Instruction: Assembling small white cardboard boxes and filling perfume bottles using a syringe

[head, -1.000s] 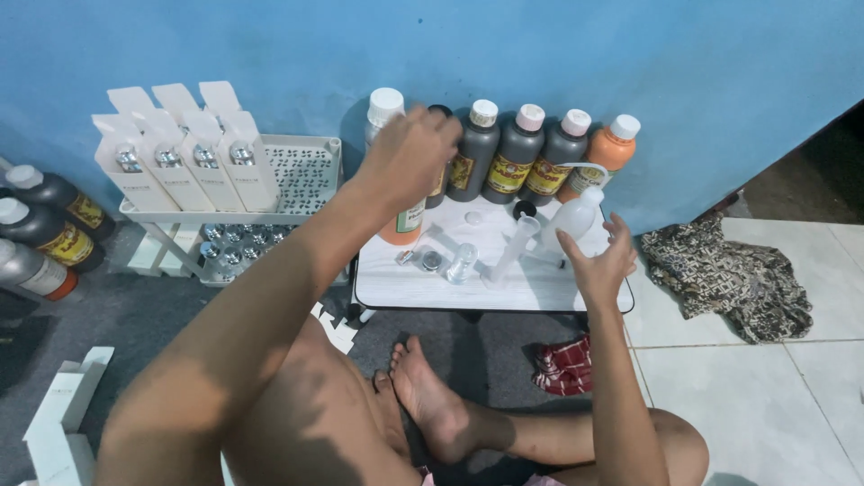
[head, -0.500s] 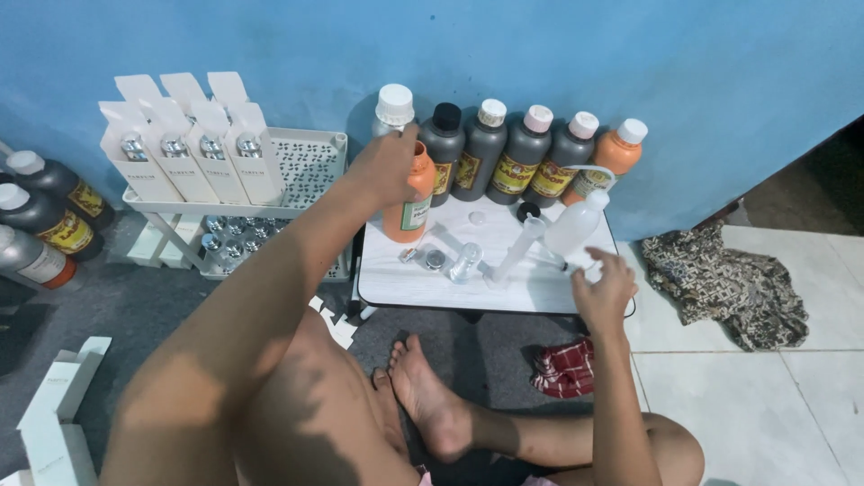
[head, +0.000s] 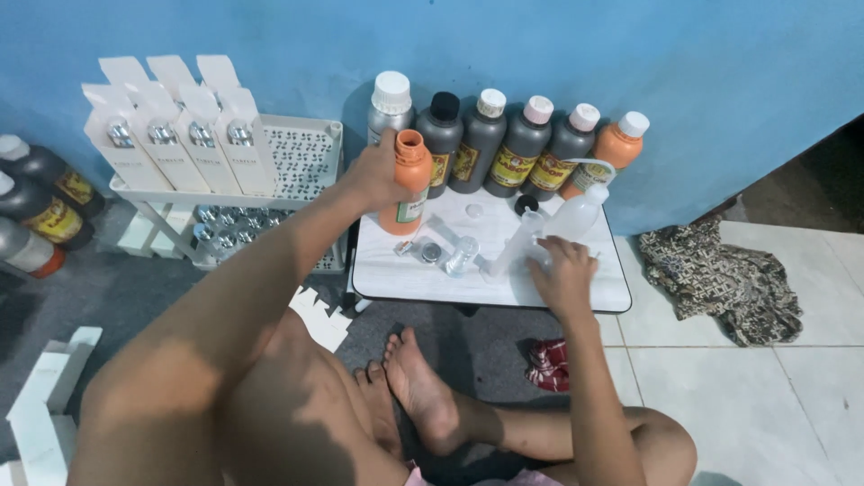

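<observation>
My left hand grips an orange bottle with no cap, upright over the back left of a small white table. My right hand rests low on the table's right side, closed around the base of a tilted clear plastic bottle. A clear syringe leans just left of that hand. Small caps and a little glass vial lie between my hands. A row of bottles stands along the blue wall: a silver one, several dark ones and an orange one.
A white perforated rack on the left carries several white boxes. Dark bottles lie on the grey floor at far left. A patterned cloth lies on the tiles at right, a red cloth under the table, my bare feet before it.
My left hand has drawn the orange bottle out of the back row towards me. My right hand has come down to the table with the clear bottle.
</observation>
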